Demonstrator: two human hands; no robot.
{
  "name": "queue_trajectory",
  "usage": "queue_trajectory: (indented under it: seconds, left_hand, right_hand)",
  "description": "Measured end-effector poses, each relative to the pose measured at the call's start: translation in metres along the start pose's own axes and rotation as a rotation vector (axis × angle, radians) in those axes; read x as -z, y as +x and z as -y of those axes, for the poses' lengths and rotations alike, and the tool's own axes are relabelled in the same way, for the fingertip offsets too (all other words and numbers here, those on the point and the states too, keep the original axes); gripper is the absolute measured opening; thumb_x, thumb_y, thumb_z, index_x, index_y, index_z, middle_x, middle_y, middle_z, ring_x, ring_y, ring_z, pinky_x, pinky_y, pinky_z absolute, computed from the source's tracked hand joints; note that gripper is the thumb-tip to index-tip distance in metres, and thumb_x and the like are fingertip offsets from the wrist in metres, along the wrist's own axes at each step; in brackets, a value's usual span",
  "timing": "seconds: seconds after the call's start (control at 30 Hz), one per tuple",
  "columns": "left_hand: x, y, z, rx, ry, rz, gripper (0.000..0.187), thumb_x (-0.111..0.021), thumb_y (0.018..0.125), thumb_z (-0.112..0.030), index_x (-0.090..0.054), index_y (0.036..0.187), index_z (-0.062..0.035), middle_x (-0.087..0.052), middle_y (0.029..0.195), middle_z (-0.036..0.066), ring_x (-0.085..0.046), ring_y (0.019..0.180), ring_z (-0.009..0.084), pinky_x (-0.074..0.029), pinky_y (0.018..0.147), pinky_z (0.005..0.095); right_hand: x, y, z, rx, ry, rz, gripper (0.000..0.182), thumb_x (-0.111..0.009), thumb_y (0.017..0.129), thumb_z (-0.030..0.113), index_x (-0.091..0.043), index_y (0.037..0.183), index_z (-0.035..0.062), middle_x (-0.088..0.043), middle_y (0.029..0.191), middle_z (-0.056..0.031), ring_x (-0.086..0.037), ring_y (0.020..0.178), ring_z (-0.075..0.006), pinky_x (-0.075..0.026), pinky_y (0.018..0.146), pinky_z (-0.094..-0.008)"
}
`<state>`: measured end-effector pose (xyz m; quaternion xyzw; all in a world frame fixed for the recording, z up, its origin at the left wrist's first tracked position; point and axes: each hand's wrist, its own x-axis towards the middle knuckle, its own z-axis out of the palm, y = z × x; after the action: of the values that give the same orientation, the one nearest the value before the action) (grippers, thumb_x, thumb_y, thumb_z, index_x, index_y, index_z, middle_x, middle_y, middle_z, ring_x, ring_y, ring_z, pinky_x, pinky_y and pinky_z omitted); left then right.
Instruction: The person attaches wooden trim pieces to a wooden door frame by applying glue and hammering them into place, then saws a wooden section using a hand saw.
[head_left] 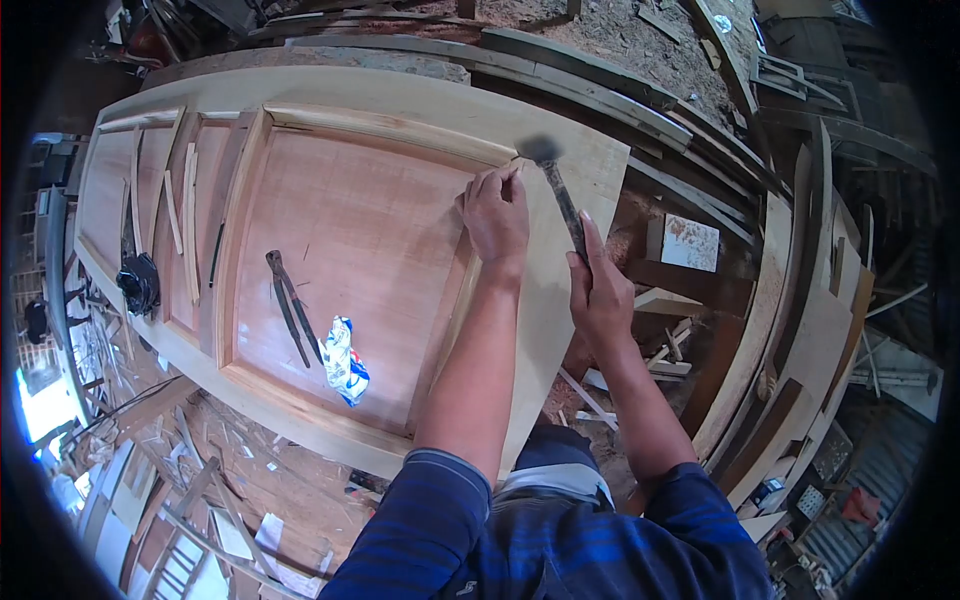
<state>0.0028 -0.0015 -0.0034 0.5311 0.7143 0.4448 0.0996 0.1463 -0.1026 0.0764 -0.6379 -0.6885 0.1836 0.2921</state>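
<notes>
Large pale wooden door panel (pixel 543 310): lying flat. Raised wooden frame (pixel 390 129): edging reddish inset (pixel 370 225). Thin loose wooden strips (pixel 190 220): resting on panel's left part. Dark-headed hammer (pixel 563 200): right hand (pixel 603 292) grasping handle, blurred head hovering just beside frame's corner. Dark metal pincers (pixel 278 278): lying on inset. Left hand (pixel 496 222): bunching at same corner; whether pinching anything, cannot tell. Crumpled blue-and-white plastic packet (pixel 343 362): lying just beside pincers.
</notes>
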Motion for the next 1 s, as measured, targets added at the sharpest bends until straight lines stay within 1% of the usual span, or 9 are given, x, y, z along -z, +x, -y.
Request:
queue_trajectory:
  seconds: [0.17, 0.27, 0.37, 0.53, 0.6, 0.67, 0.8, 0.9, 1.0]
  left_hand:
    - [0.006, 0.001, -0.002, 0.016, -0.041, 0.040, 0.005, -0.080, 0.095, -0.014, -0.080, 0.098, -0.0109, -0.079, 0.099, 0.003, -0.074, 0.097, 0.0245, -0.048, 0.096, 0.0421]
    - [0.001, 0.000, 0.000, 0.013, -0.034, 0.011, 0.005, -0.080, 0.095, -0.014, -0.080, 0.099, -0.0109, -0.079, 0.100, 0.003, -0.074, 0.098, 0.0241, -0.048, 0.096, 0.0418]
    - [0.003, 0.001, -0.002, 0.020, 0.011, 0.017, 0.005, -0.080, 0.094, -0.014, -0.080, 0.098, -0.0110, -0.079, 0.100, 0.003, -0.074, 0.099, 0.0240, -0.048, 0.096, 0.0419]
    - [0.001, 0.002, 0.000, 0.038, -0.017, 0.041, 0.008, -0.081, 0.093, -0.013, -0.079, 0.101, -0.0113, -0.079, 0.101, 0.003, -0.074, 0.099, 0.0254, -0.048, 0.095, 0.0424]
    - [0.000, -0.003, 0.002, 0.026, -0.005, 0.047, 0.011, -0.081, 0.092, -0.014, -0.079, 0.103, -0.0109, -0.078, 0.102, 0.005, -0.073, 0.101, 0.0266, -0.048, 0.096, 0.0434]
    - [0.003, -0.001, 0.001, 0.013, 0.018, 0.067, 0.016, -0.083, 0.091, -0.015, -0.079, 0.105, -0.0100, -0.078, 0.104, 0.007, -0.073, 0.103, 0.0282, -0.049, 0.096, 0.0453]
    - [0.010, -0.003, 0.003, 0.032, -0.028, 0.087, 0.022, -0.084, 0.089, -0.018, -0.077, 0.107, -0.0073, -0.076, 0.105, 0.012, -0.070, 0.107, 0.0329, -0.050, 0.097, 0.0503]
    - [0.022, -0.011, 0.003, 0.088, 0.043, 0.148, 0.024, -0.085, 0.089, -0.019, -0.076, 0.109, -0.0061, -0.074, 0.106, 0.014, -0.068, 0.108, 0.0355, -0.050, 0.097, 0.0520]
    - [0.017, -0.009, 0.008, 0.155, 0.009, 0.176, 0.023, -0.084, 0.090, -0.019, -0.077, 0.109, -0.0062, -0.073, 0.107, 0.013, -0.068, 0.108, 0.0363, -0.051, 0.096, 0.0520]
  right_hand:
    - [0.007, 0.007, 0.004, -0.062, -0.086, 0.118, 0.061, -0.067, 0.109, 0.027, -0.048, 0.168, 0.0264, -0.072, 0.082, -0.0203, -0.073, 0.072, -0.0406, -0.057, 0.066, -0.0527]
    - [0.002, 0.002, 0.007, -0.085, 0.094, -0.030, 0.061, -0.067, 0.109, 0.026, -0.048, 0.167, 0.0286, -0.074, 0.085, -0.0210, -0.074, 0.074, -0.0421, -0.058, 0.067, -0.0535]
    - [0.001, 0.006, 0.004, -0.161, -0.138, 0.181, 0.060, -0.065, 0.110, 0.026, -0.047, 0.168, 0.0306, -0.075, 0.089, -0.0208, -0.074, 0.075, -0.0432, -0.058, 0.068, -0.0551]
    - [0.001, 0.009, 0.008, -0.056, 0.088, -0.028, 0.060, -0.064, 0.111, 0.027, -0.046, 0.168, 0.0297, -0.074, 0.087, -0.0228, -0.074, 0.076, -0.0451, -0.057, 0.069, -0.0572]
    - [-0.003, 0.003, 0.004, -0.064, 0.068, -0.013, 0.060, -0.063, 0.111, 0.026, -0.046, 0.168, 0.0281, -0.073, 0.088, -0.0246, -0.074, 0.076, -0.0455, -0.057, 0.070, -0.0563]
    - [-0.001, 0.003, -0.002, -0.142, -0.070, 0.154, 0.060, -0.063, 0.111, 0.023, -0.046, 0.168, 0.0255, -0.073, 0.092, -0.0268, -0.074, 0.077, -0.0461, -0.058, 0.070, -0.0543]
    - [-0.007, -0.015, -0.008, -0.248, 0.248, -0.007, 0.055, -0.057, 0.115, 0.021, -0.045, 0.169, 0.0174, -0.071, 0.082, -0.0127, -0.066, 0.060, -0.0292, -0.053, 0.060, -0.0419]
    - [-0.015, -0.030, -0.009, -0.527, 0.712, 0.006, 0.053, -0.052, 0.119, 0.027, -0.044, 0.169, 0.0131, -0.050, 0.073, 0.0064, -0.045, 0.055, -0.0035, -0.039, 0.049, -0.0269]
    - [-0.011, -0.030, -0.005, -0.742, 0.972, 0.140, 0.053, -0.053, 0.119, 0.031, -0.044, 0.169, 0.0141, -0.048, 0.072, 0.0055, -0.044, 0.054, -0.0029, -0.037, 0.046, -0.0250]
